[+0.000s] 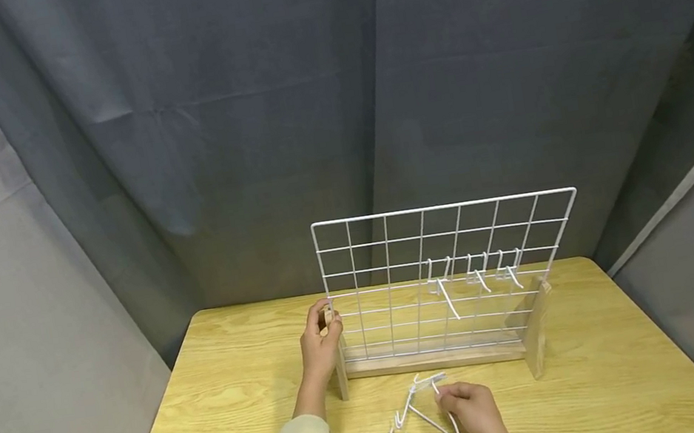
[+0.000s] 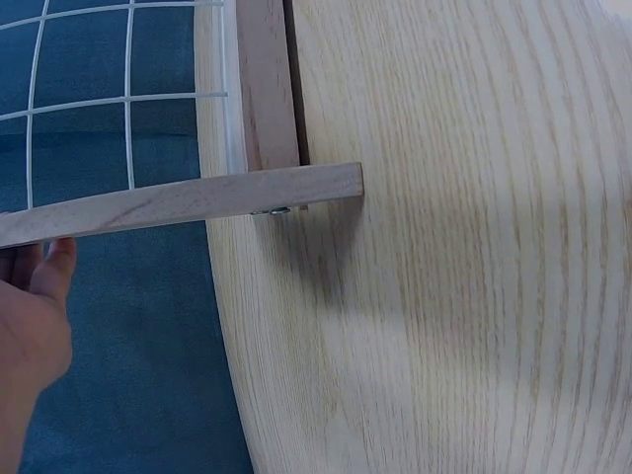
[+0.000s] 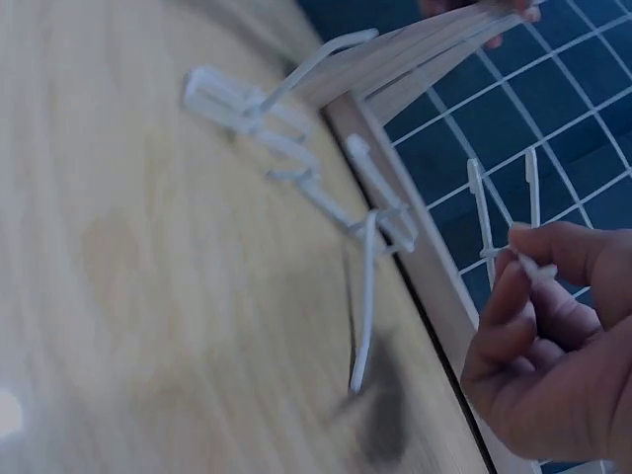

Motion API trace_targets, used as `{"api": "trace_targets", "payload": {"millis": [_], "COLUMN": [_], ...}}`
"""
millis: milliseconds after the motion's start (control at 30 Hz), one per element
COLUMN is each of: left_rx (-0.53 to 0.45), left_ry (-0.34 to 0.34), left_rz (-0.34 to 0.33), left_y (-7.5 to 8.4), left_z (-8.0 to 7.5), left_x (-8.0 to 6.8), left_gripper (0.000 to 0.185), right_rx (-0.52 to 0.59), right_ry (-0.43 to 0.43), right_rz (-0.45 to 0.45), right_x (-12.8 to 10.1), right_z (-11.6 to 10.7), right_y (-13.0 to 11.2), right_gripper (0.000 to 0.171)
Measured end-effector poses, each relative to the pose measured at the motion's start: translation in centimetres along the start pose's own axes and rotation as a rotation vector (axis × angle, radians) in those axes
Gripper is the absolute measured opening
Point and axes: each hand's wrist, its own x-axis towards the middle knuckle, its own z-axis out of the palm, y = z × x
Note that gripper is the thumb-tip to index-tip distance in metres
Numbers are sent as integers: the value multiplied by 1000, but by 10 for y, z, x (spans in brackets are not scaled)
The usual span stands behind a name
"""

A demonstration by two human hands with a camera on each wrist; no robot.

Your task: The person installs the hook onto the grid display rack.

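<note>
A white wire grid rack stands in a wooden base. My left hand grips the top of its left wooden side post, fingers behind and thumb in front. In front of the base, my right hand pinches a white wire hook between thumb and fingertips; its two prongs point up in the right wrist view. More white hooks lie on the table beside that hand, close together and partly overlapping. Three hooks hang on the right half of the grid.
The rack and hooks are on a yellow wood-grain table. Behind its back edge hangs a dark grey curtain. Lighter grey panels stand at the left and right. The rack's right wooden side post rises right of the grid.
</note>
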Motion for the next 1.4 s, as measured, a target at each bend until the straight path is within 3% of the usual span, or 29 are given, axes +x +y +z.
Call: {"api": "trace_targets", "payload": {"millis": [200, 367, 533, 767, 1133, 1400], "left_rx": [16, 8, 13, 36, 26, 23], "left_ry": [-15, -22, -14, -16, -26, -10], "left_rz": [14, 10, 10, -4, -19, -9], "left_y": [4, 4, 1, 3, 1, 2], "left_z": [0, 0, -1, -2, 0, 1], "left_x": [1, 2, 3, 1, 0, -1], "left_gripper": [34, 34, 34, 33, 33, 33], "right_rx": [307, 477, 656, 763, 947, 1210], "right_ry": [-72, -123, -203, -249, -386, -657], "right_rz": [74, 91, 109, 65, 22, -37], "right_x": [4, 6, 6, 13, 19, 24], "right_z": [2, 2, 0, 4, 9, 6], "right_y": [-15, -31, -52, -76, -116, -130], "right_gripper": [30, 33, 25, 9, 24, 32]}}
